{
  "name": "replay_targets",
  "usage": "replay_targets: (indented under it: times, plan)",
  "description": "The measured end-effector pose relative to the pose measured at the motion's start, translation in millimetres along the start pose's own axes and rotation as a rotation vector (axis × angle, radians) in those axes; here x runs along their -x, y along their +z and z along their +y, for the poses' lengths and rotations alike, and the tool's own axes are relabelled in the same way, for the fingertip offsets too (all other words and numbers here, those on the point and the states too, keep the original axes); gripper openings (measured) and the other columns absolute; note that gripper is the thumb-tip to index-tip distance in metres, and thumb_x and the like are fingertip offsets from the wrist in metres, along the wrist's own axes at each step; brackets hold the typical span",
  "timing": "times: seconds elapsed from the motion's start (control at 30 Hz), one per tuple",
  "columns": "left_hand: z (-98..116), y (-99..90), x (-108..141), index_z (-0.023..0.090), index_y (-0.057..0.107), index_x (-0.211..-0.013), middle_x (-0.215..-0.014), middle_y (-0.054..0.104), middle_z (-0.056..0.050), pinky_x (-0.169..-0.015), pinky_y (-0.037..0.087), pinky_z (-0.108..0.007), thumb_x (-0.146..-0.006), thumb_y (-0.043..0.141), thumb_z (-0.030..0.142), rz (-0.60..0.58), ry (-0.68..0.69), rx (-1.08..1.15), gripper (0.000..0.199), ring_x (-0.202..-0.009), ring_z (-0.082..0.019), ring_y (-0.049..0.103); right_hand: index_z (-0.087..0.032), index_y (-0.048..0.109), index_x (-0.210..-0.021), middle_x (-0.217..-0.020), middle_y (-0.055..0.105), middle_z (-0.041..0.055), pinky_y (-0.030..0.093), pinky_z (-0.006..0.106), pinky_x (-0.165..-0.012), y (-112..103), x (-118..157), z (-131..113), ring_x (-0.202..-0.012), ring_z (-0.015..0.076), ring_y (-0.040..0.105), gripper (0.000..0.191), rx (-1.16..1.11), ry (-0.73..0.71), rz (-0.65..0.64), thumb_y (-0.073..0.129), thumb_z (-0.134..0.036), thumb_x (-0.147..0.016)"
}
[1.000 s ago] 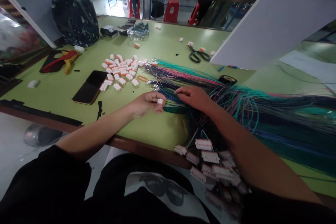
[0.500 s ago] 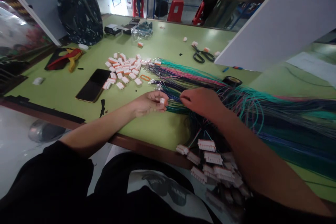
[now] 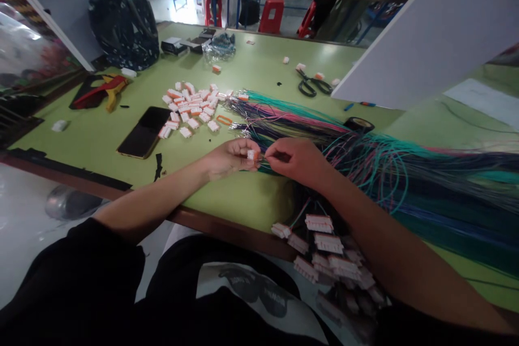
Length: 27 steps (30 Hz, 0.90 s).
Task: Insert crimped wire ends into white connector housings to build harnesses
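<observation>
Between the thumb and fingers of my left hand (image 3: 231, 158) is a small white and orange connector housing (image 3: 252, 155). My right hand (image 3: 294, 157) is closed in a pinch just right of the housing, its fingertips at the housing's orange side on what looks like a thin wire. Beyond both hands lies a bundle of coloured wires (image 3: 292, 121) with metal terminals at the left ends. A pile of loose connector housings (image 3: 194, 105) is spread to the left of those ends. Wired connectors (image 3: 330, 243) hang over the table's front edge below my right forearm.
A phone (image 3: 145, 132) lies left of the pile. Farther left is a red and yellow tool (image 3: 101, 92). Black-handled scissors (image 3: 312, 85) and a roll of black tape (image 3: 359, 125) lie toward the right. A white panel (image 3: 430, 32) juts in at upper right.
My right hand has moved left, closing the gap to the connector housing. My left hand stays nearly in place, still holding the housing.
</observation>
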<state>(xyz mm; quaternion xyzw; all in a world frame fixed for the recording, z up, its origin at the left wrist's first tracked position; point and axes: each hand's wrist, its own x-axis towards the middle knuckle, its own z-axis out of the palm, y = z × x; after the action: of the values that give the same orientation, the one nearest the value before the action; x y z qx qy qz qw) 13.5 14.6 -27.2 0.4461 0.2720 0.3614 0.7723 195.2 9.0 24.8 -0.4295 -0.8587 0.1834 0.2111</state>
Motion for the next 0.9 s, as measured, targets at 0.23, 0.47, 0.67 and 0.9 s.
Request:
replay_targets:
  times: [0.23,0.47,0.67,0.9]
  plan:
    - [0,-0.2,0,0.014,0.055,-0.079,-0.07,0.061,0.003,-0.071,0.049,-0.025,-0.055,0.08,0.015,-0.001,0.032,0.005,0.034,-0.064,-0.008,0.06,-0.019,0.056,-0.057,-0.058,0.059,0.0003,0.035,0.023,-0.057,-3,4,0,-0.057,0.0114,0.049,0.01,0.078,0.046,0.029,0.049,-0.017,-0.063]
    - [-2,-0.3,-1,0.015,0.054,-0.08,-0.072,0.061,0.003,-0.072,0.049,-0.026,-0.058,0.078,0.016,0.024,0.033,-0.02,0.033,-0.066,-0.008,0.06,-0.019,0.056,-0.056,-0.057,0.058,0.0008,0.034,0.023,-0.057,1,6,-1,-0.056,0.0116,0.048,0.011,0.13,0.043,0.037,0.048,-0.016,-0.063]
    - [1,8.1,2,0.014,0.054,-0.078,-0.072,0.06,0.003,-0.072,0.049,-0.025,-0.06,0.075,0.015,0.094,0.119,-0.16,0.028,-0.067,-0.007,0.058,-0.019,0.054,-0.053,-0.052,0.056,-0.0008,0.032,0.023,-0.054,1,5,-1,-0.051,0.0103,0.046,0.014,0.028,0.149,0.025,0.046,-0.021,-0.064]
    - [5,14.9,8,0.015,0.054,-0.077,-0.072,0.059,0.003,-0.07,0.047,-0.024,-0.061,0.071,0.014,0.191,0.211,-0.314,0.023,-0.067,-0.007,0.056,-0.018,0.054,-0.054,-0.051,0.053,-0.0021,0.032,0.023,-0.051,3,3,-1,-0.05,0.0095,0.043,0.016,-0.163,0.239,0.047,0.046,-0.027,-0.065]
